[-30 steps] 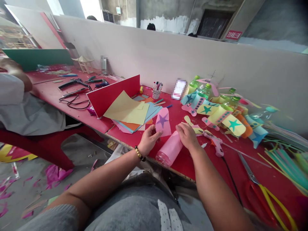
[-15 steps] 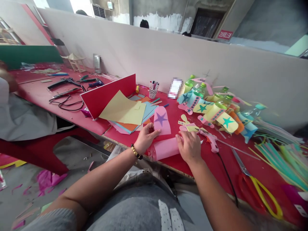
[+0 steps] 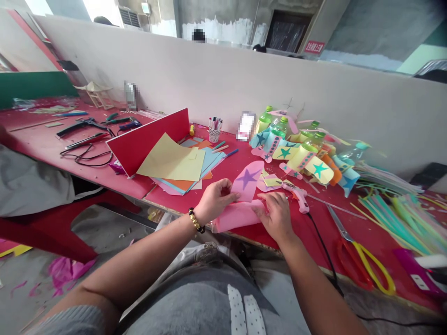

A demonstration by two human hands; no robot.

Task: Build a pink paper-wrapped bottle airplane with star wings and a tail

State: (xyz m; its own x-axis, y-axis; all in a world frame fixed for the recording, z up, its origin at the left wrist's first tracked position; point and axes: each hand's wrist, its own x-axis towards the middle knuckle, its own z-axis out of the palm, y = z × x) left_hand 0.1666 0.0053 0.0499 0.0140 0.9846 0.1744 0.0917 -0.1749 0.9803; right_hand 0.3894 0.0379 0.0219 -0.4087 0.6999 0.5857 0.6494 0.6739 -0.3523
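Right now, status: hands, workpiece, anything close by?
Left hand holding star piece, right hand on pink bottle. Bottle on its side, near table edge. Glue gun close by right hand.

Near the front edge of the red surface, itself looking smooth and faintly glossy, we are seeing a pink roll wearing matt paper, with a star-marked piece of the same dull finish just beyond it. Toward the right edge, scissors are showing smooth metal blades and plastic handles. Green bottles near the back edge are gleaming as glossy plastic, and we are finding the yellow sheet matt and papery.
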